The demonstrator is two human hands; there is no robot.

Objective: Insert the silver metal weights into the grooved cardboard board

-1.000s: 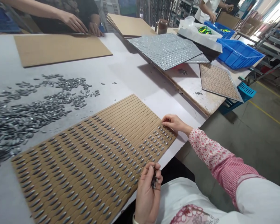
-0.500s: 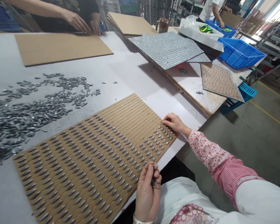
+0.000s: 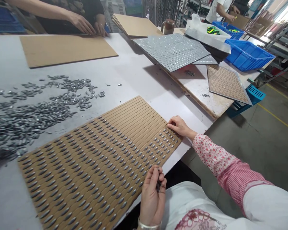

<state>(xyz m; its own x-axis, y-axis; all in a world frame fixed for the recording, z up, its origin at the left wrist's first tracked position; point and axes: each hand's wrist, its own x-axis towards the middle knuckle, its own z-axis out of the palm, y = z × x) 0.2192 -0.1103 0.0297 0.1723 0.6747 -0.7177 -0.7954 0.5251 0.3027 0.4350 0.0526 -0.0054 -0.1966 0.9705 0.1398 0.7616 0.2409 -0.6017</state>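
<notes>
A brown grooved board [image 3: 136,124] lies on the white table, with rows of grey spindle-shaped pieces set along its grooves; its upper middle part shows bare grooves. My right hand [image 3: 179,125] is at the board's right edge, thumb and fingertips pinched together beside the top row of pieces; what they hold is too small to make out. Closer to me, my left hand [image 3: 153,195] is curled round a few grey pieces [image 3: 158,184] near the board's front edge. A large heap of loose grey pieces [image 3: 38,118] spreads over the table at the left.
Across the table a person's hands [image 3: 85,25] rest at a plain brown board [image 3: 69,49]. Silver ribbed sheets [image 3: 172,49], a patterned board [image 3: 227,83] and a blue crate [image 3: 248,54] stand at the right. Another person is at the far back.
The view has shifted slightly, so the board and heap appear a little further right. Both my hands keep nearly the same pose. The far person's hand at the back has risen from the blue crate.
</notes>
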